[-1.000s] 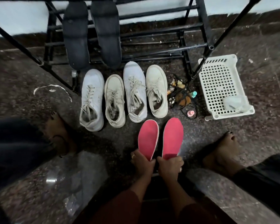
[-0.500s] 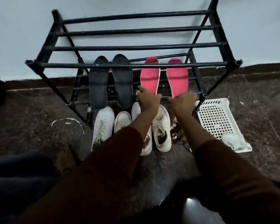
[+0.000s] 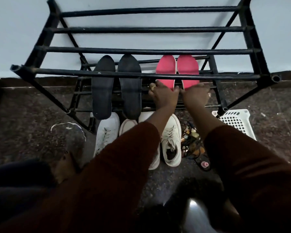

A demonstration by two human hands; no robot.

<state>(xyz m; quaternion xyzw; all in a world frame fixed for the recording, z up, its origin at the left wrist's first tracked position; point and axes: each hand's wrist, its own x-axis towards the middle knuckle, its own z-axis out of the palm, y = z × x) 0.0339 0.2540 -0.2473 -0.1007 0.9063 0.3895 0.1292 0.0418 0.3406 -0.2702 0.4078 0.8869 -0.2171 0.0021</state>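
Two pink insoles lie side by side on a lower shelf of the black metal shoe rack (image 3: 141, 51), toes toward the wall. My left hand (image 3: 164, 96) grips the heel end of the left pink insole (image 3: 165, 69). My right hand (image 3: 195, 95) grips the heel end of the right pink insole (image 3: 188, 68). Both arms reach under the rack's top front bar. Two black insoles (image 3: 102, 88) lie on the same shelf to the left of the pink pair.
Several white sneakers (image 3: 170, 140) stand in a row on the dark stone floor before the rack, partly hidden by my arms. A white plastic basket (image 3: 237, 121) sits at the right, small clutter (image 3: 191, 145) beside the shoes. My bare foot (image 3: 64, 167) rests at the left.
I lifted both pink insoles from the floor up onto the rack shelf. Since half a second ago they have slid closer together and my hands have drawn nearer each other.
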